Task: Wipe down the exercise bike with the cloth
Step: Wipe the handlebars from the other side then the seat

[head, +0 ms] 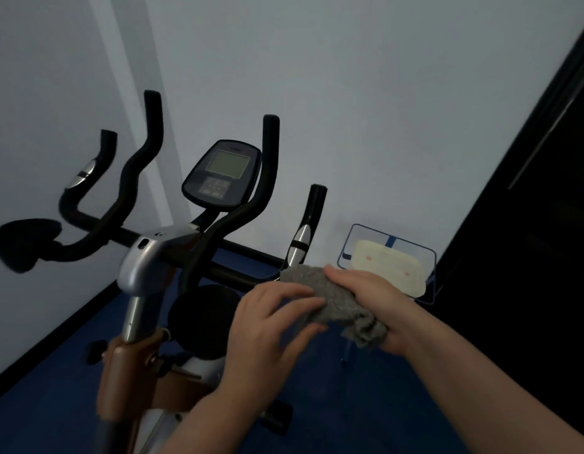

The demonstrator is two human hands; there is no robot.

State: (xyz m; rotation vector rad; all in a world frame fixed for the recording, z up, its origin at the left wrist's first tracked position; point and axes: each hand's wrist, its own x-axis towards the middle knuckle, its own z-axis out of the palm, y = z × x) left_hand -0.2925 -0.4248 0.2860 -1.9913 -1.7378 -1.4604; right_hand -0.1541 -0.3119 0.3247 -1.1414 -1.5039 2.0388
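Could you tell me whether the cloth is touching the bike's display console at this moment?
No, the grey cloth is bunched between both hands in front of the handlebar, well below and to the right of the console.

Exercise bike (143, 263) base cut off below, console (222, 174) buttons blurred, cloth (333, 301) partly hidden by hands.
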